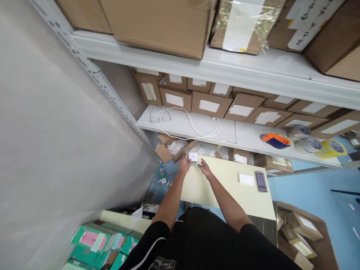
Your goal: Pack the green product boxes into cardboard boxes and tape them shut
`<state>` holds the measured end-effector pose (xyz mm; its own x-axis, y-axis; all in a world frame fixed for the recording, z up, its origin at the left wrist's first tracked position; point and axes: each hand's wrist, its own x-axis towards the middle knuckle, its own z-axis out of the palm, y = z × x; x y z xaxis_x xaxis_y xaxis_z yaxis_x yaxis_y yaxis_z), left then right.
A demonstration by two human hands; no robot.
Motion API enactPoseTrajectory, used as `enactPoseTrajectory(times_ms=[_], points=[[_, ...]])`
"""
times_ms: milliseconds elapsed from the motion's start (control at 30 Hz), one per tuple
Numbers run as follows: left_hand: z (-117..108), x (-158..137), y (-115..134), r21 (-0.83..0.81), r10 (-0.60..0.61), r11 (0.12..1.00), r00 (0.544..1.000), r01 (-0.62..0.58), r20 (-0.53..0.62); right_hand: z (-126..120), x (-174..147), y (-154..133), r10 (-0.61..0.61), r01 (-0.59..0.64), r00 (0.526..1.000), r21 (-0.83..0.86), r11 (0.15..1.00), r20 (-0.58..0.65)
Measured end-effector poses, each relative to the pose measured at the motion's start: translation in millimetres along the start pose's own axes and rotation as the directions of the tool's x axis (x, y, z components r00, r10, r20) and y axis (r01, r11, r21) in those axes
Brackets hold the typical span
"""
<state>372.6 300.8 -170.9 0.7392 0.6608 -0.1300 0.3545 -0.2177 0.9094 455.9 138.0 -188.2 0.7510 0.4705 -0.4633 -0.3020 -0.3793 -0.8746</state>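
Note:
A small white box [193,156] with pink print on its top and a greenish side is held in my left hand [184,164], over the far left part of the pale yellow tabletop [225,187]. Just right of the box, and apart from it, my right hand [205,168] has its fingers spread, with nothing in it. Farther right on the table lie a flat white box [246,179] and a dark, blurred-out rectangular object [261,182].
Past the table stands an open carton [165,151] of white items. The shelf [197,129] above holds a white cable [191,119], glasses [160,119], an orange-and-blue tape dispenser [275,140] and tape rolls [309,144]. A large carton [323,240] of boxes sits right; green boxes [95,243] left.

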Motion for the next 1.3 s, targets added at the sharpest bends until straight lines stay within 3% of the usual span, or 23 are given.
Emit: enactPoseTrajectory(times_ms=[100,200,267,367,467,600,700,767,833,900,1033,1200,1300], points=[[12,-15,26,0.115,0.218,0.970,0.976,-0.215,-0.013,-42,-15,9,-0.027,0.031,0.995,0.042,0.999,-0.091],[37,-28,53,0.131,0.297,0.944,0.953,-0.302,0.053,-93,-35,15,-0.071,0.093,0.966,0.077,0.993,-0.247],[60,-33,71,0.131,0.324,0.929,0.931,-0.347,0.169,-129,-51,17,-0.095,0.138,0.932,0.100,0.985,-0.349],[99,-37,98,0.120,0.383,0.885,0.850,-0.450,0.363,-181,-73,19,-0.126,0.205,0.879,0.125,0.971,-0.460],[137,-45,130,0.091,0.430,0.848,0.778,-0.522,0.459,-232,-88,14,-0.161,0.257,0.830,0.110,0.960,-0.534],[172,-61,169,0.106,0.444,0.815,0.732,-0.570,0.517,-310,-90,-15,-0.310,0.355,0.746,-0.042,0.934,-0.590],[183,-73,188,0.146,0.454,0.777,0.707,-0.612,0.542,-372,-73,-54,-0.467,0.425,0.664,-0.220,0.878,-0.584],[182,-80,195,0.178,0.457,0.770,0.724,-0.613,0.516,-409,-55,-81,-0.544,0.457,0.618,-0.304,0.836,-0.568],[178,-88,199,0.217,0.446,0.778,0.762,-0.589,0.471,-438,-33,-105,-0.629,0.483,0.601,-0.403,0.777,-0.492],[172,-98,202,0.256,0.423,0.791,0.799,-0.556,0.428,-457,-11,-124,-0.687,0.495,0.609,-0.487,0.719,-0.396],[158,-120,208,0.325,0.371,0.807,0.852,-0.492,0.369,-470,20,-147,-0.677,0.415,0.690,-0.625,0.661,-0.257],[141,-142,220,0.348,0.384,0.818,0.885,-0.459,0.263,-459,19,-162,-0.610,0.272,0.765,-0.753,0.599,-0.209],[132,-147,228,0.351,0.404,0.821,0.893,-0.450,0.200,-442,2,-159,-0.637,0.296,0.750,-0.772,0.563,-0.177]])
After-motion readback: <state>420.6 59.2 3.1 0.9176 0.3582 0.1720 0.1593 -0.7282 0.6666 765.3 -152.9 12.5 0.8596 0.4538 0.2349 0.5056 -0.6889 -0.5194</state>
